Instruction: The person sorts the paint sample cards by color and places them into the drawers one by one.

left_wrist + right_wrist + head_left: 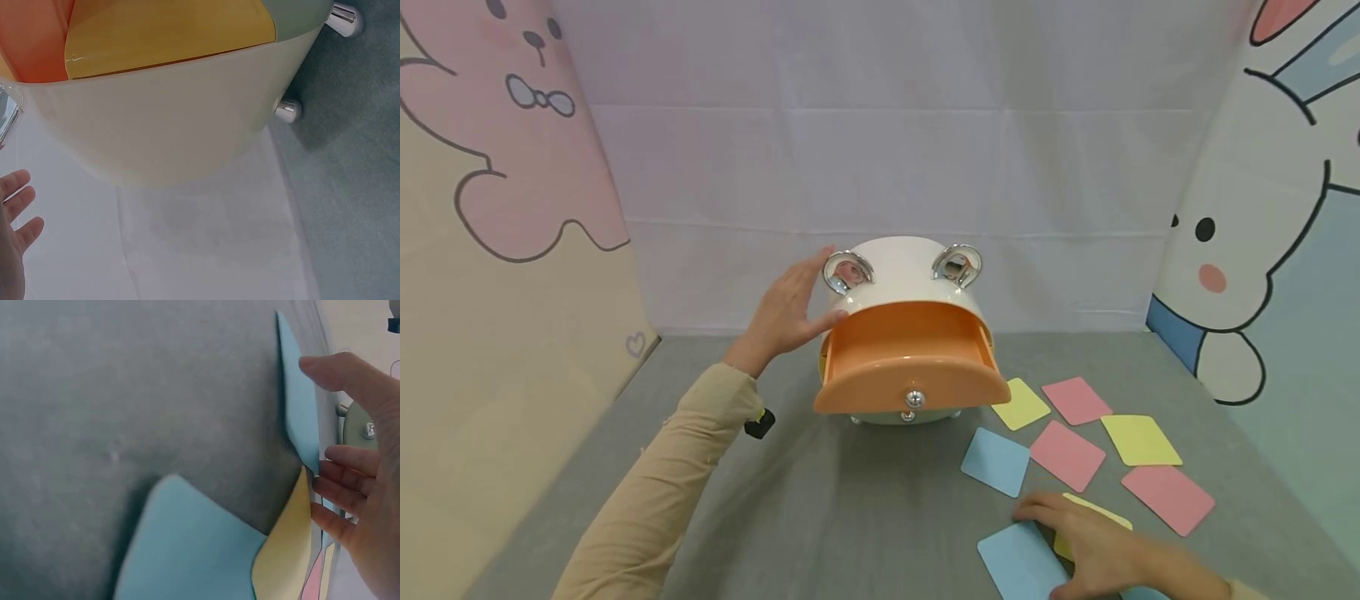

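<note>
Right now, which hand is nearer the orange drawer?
Left. The left hand is up beside the orange drawer; the right hand is farther off, over a blue card on the table, near right.

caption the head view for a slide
Left hand beside an open orange drawer, right hand at a blue card.

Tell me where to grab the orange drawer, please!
The orange drawer is likely easiest to hold by its shiny round knob. Come from the front: the drawer stands open and its knob sticks out towards you, so pinching should work.
</note>
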A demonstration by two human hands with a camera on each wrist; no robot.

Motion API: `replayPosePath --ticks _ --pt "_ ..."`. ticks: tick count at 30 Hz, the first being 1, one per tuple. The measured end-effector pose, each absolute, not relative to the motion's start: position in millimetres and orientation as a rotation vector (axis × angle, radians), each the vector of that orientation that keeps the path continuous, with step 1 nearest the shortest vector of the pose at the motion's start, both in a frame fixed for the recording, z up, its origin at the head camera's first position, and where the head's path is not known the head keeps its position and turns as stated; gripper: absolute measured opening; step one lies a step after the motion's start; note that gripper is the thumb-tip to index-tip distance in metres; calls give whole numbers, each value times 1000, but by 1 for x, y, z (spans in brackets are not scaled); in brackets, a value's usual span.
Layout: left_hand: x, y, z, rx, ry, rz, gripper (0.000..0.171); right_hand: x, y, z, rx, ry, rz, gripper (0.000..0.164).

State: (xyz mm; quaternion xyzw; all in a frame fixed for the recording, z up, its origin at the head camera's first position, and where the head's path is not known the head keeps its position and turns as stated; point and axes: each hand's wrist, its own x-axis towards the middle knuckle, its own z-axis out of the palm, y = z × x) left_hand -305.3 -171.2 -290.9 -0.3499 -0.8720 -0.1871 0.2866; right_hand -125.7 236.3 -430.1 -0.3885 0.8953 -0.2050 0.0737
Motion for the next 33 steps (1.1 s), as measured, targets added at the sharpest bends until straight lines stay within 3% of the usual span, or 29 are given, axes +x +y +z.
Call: replayPosePath --ticks 7,14,22,26,33 --pt "-304 -171 -291 -924 -2327 -503 92 -124 237 -431 -1210 2675 -552 78" --pt "-303 -170 -290 -933 -2316 -508 91 -125 236 -430 -1341 2679 -492 73" --pt "-306 -170 -292 -927 -2319 -508 89 -127 234 -428 -1241 2670 -483 70" --pt "-306 -171 -292 -929 -2321 -500 89 -129 235 -419 -1135 2674 -506 68" --pt "-306 -171 -292 -932 -2325 -498 89 -137 242 -391 -1184 2836 -487 70"
